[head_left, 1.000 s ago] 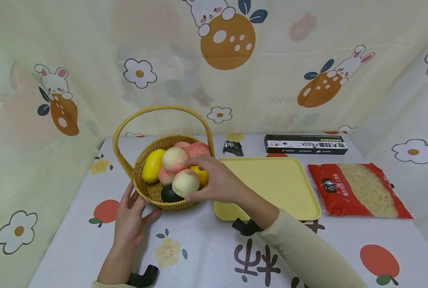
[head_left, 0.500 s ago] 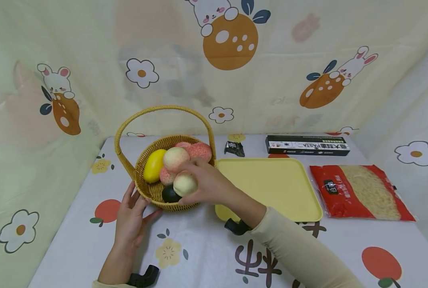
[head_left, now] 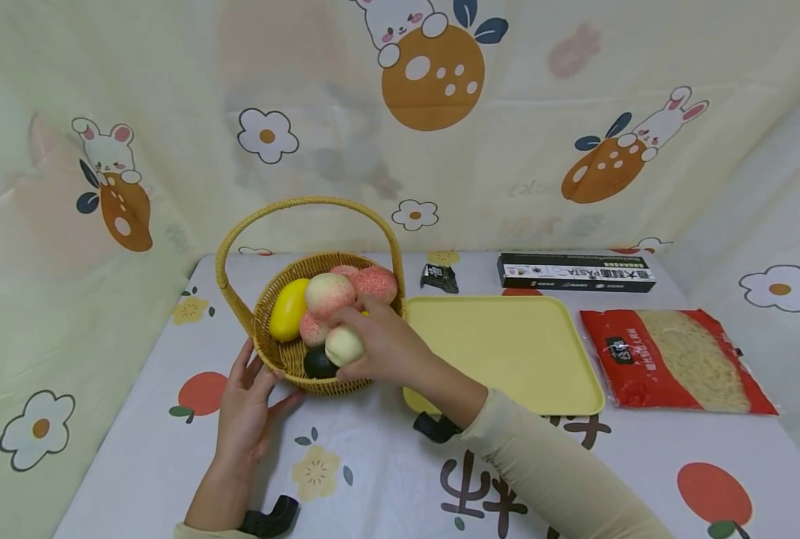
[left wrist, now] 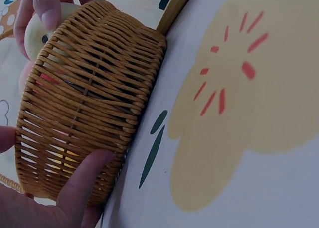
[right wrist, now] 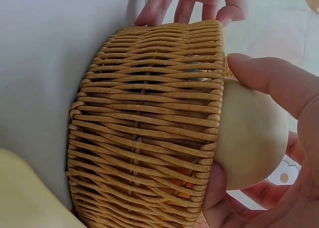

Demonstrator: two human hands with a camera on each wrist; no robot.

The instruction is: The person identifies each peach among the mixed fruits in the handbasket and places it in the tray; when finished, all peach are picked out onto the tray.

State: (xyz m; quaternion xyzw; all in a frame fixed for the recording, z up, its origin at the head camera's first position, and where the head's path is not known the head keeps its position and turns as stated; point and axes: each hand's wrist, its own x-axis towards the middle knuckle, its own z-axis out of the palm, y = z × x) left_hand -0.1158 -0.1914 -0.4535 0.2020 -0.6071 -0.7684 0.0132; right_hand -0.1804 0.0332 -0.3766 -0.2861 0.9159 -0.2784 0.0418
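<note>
A round wicker basket [head_left: 285, 374] with a tall arched handle holds several peaches [head_left: 330, 294], a smooth yellow oval fruit [head_left: 288, 310] and a dark oval one [head_left: 319, 362]. My right hand [head_left: 389, 346] grips a pale peach [head_left: 343, 346] at the basket's right front, thumb on the near side. In the right wrist view that peach [right wrist: 251, 138] bulges above the rim between thumb and fingers. My left hand [head_left: 245, 419] holds the basket's lower left side. Its thumb [left wrist: 87, 180] lies along the woven wall in the left wrist view.
Right of the basket lies a yellow tray [head_left: 501, 352]. Beyond it are a small black packet [head_left: 440, 278] and a long black pasta box [head_left: 575, 272]. A red bag of pasta [head_left: 679, 361] lies at the right. A printed curtain [head_left: 325, 172] hangs behind.
My right hand has moved left and wrapped further round the pale peach, covering most of an orange-yellow fruit that showed behind it. My left hand and the basket have stayed put.
</note>
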